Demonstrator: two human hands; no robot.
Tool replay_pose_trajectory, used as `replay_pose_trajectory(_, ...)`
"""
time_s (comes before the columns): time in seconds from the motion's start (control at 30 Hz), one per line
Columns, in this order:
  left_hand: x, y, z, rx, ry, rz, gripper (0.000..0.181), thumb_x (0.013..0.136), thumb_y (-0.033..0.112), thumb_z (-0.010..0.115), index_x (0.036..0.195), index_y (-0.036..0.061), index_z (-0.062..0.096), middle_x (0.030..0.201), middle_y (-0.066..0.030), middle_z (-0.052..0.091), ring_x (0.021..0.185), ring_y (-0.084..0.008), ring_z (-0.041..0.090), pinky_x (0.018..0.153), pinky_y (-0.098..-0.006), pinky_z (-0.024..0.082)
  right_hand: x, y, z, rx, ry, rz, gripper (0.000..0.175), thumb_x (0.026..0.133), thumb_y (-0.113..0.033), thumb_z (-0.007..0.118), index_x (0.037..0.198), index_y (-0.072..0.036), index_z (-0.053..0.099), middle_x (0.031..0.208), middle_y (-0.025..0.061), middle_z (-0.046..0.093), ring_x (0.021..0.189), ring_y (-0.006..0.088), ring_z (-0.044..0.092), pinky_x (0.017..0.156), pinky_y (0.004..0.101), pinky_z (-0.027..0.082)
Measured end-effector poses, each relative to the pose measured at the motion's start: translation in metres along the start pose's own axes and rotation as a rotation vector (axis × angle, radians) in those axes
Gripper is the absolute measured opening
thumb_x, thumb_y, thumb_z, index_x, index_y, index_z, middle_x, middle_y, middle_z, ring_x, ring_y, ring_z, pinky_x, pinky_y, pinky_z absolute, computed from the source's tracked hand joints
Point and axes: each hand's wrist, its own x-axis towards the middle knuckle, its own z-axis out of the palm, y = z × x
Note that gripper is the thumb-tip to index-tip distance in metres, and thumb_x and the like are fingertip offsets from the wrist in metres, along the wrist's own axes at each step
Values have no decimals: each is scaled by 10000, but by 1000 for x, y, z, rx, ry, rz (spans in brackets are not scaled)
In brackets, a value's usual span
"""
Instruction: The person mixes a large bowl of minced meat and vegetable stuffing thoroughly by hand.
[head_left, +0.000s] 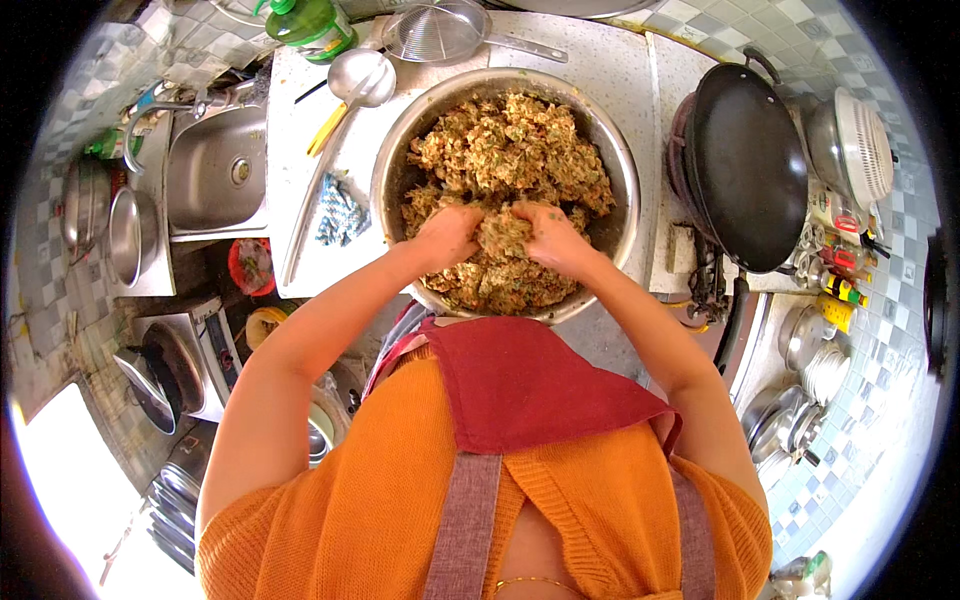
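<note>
A wide stainless steel bowl (628, 180) stands at the counter's near edge, right in front of me. It holds a large mass of chopped food mixture (517, 142), brown with green and orange flecks, heaped higher at the far side. My left hand (452, 234) is in the mixture at the left of the bowl's middle, fingers curled into it. Opposite it, my right hand (553, 234) grips from the right. A loose clump of the mixture lies between both hands. The fingertips are partly hidden by food.
A ladle (361, 78) and a blue-white cloth (341, 211) lie left of the bowl. Behind it are a strainer (439, 34) and a green bottle (311, 30). A black wok (750, 169) stands at the right, a steel sink (217, 169) at the left.
</note>
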Motion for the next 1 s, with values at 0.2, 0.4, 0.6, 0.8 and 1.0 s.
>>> replay_pose_trajectory(0.2, -19, 64, -31, -32, -299, -224, 898, 791, 203, 680, 1435, -58, 111, 1327, -320, 439, 1226, -406, 466, 1076, -424, 358, 3, 1, 52, -369, 16, -58, 721, 841, -353, 621, 1388, -31, 280, 1358, 293, 371, 1199, 370, 436, 1015, 460, 372)
replay_pose_trajectory(0.4, -20, 37, 4, 17, -194, -194, 496, 892, 95, 518, 1325, -60, 332, 958, -259, 583, 770, -359, 622, 728, -473, 522, -2, 5, 65, -355, -39, -58, 250, 840, -197, 544, 903, 44, 564, 795, 231, 635, 828, 363, 639, 802, 514, 498)
replay_pose_trajectory(0.6, -22, 2, 3, -6, 87, -69, 507, 936, 341, 508, 1291, -7, 409, 1015, -254, 584, 945, -392, 588, 849, -457, 473, -15, -10, -7, -163, 1, 292, 500, 944, -284, 496, 1343, 3, 401, 1138, 258, 571, 1044, 387, 550, 934, 445, 435)
replay_pose_trajectory(0.8, 30, -10, -11, -29, -47, -276, 1134, 592, 677, 755, 1281, -146, 390, 1224, -337, 467, 1137, -409, 504, 974, -410, 427, 21, 38, 5, -242, 168, 119, 728, 875, -384, 601, 1312, 139, 345, 1164, 313, 549, 1108, 421, 533, 934, 439, 441)
replay_pose_trajectory(1.0, 68, -25, -9, -268, -138, -387, 1107, 498, 589, 852, 1112, -241, 452, 1133, -316, 552, 1023, -343, 579, 849, -379, 499, 88, 58, 17, -105, -333, 543, 217, 774, -205, 646, 721, 3, 612, 710, 149, 621, 620, 284, 599, 693, 332, 521)
